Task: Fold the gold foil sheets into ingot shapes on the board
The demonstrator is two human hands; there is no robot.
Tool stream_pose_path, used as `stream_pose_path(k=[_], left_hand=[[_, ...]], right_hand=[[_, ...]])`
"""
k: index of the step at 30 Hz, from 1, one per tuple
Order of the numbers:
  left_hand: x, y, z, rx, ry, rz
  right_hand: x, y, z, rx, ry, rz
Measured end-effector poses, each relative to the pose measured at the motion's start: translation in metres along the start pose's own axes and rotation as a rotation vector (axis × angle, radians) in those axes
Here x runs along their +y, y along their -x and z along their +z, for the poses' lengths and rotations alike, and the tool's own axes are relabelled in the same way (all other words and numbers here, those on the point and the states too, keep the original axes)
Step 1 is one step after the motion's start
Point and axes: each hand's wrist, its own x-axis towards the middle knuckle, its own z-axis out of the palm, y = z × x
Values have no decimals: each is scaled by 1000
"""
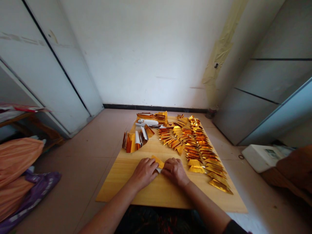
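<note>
Between my two hands a small sheet of gold foil paper (158, 161) is bent, with its white underside showing at the lower edge. My left hand (145, 170) grips its left end, fingers closed on it. On the other end, my right hand (175, 170) is closed with the fingertips pressed together. Both hands rest low over the wooden board (129, 182). To the right, rows of folded gold paper pieces (195, 146) overlap one another. Beyond my left hand stands a fanned bundle of gold and white sheets (135, 141).
More gold sheets (161, 117) and a white rolled item (148, 122) lie at the board's far end. A white box (262, 157) sits on the floor at right. Orange and purple bags (31, 188) are at left. A white wall (151, 58) rises behind.
</note>
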Motion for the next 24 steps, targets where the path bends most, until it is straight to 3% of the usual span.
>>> stream_pose_path(k=[5, 11, 18, 24], left_hand=[[8, 3, 14, 73, -115, -57], [12, 7, 15, 134, -84, -80], [10, 12, 12, 151, -15, -72], [7, 11, 12, 169, 89, -145]], right_hand=[[3, 4, -2, -2, -86, -27], [1, 16, -8, 12, -101, -105], [-7, 14, 5, 79, 42, -60], [-8, 13, 7, 113, -7, -6]])
